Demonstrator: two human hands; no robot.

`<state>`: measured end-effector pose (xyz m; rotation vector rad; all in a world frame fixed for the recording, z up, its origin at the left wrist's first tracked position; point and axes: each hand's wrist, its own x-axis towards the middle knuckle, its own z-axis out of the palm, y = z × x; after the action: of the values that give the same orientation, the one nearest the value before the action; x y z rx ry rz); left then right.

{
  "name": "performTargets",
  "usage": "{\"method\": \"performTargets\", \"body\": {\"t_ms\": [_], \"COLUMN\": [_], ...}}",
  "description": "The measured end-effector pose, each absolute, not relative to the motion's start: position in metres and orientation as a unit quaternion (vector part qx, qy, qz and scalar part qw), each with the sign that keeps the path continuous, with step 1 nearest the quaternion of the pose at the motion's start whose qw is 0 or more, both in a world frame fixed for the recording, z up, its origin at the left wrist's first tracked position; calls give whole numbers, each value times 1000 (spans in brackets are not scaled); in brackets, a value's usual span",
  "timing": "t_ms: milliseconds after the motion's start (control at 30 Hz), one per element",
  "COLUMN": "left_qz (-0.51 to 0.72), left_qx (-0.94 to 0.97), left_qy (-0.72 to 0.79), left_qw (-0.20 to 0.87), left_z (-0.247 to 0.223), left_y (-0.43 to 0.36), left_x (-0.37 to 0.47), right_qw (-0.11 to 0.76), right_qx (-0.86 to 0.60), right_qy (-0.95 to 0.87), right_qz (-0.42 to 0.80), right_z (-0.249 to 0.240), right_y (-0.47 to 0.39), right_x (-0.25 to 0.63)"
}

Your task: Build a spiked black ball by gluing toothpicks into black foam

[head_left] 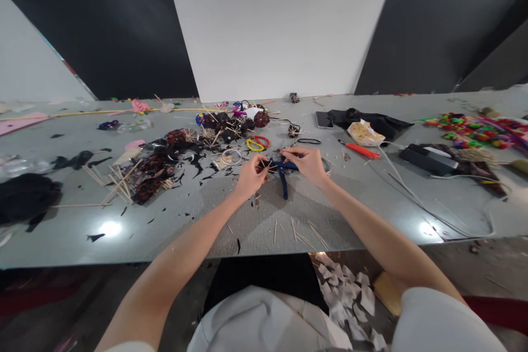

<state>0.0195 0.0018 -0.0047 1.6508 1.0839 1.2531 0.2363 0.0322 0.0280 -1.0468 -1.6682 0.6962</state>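
My left hand [249, 177] is closed around a small dark bundle with thin wooden sticks [268, 165] fanning out of it. Just to the right, my right hand [308, 163] has its thumb and fingertips pinched together; what they hold is too small to make out. Between and under the hands lies a dark blue glue gun [282, 181], its handle pointing toward me. Behind the hands are a yellow ring [255, 146], a red ring [264, 140] and a black loop [309, 141]. A white ring [231, 157] lies left of my left hand.
Dark stick-studded balls [223, 126] and loose sticks [119, 187] cover the left side. Toward the right are a phone [324, 120], an orange-handled cutter [362, 150], a white cable [412, 192] and colourful bundles [457, 126]. A white panel [280, 33] stands behind the table.
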Motion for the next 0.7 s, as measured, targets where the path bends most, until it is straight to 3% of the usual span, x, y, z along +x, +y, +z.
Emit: {"method": "performTargets", "body": {"t_ms": [400,700], "left_qz": [497,497], "left_qx": [642,633], "left_qy": [427,432], "left_qw": [398,406], "left_z": [-5,-2], "left_y": [3,1], "left_x": [20,21], "right_qw": [528,452], "right_qx": [-451,-468], "right_qy": [-676,-715], "right_qz": [247,256], "right_z": [30,31], "right_y": [29,33], "right_x": [237,246]}}
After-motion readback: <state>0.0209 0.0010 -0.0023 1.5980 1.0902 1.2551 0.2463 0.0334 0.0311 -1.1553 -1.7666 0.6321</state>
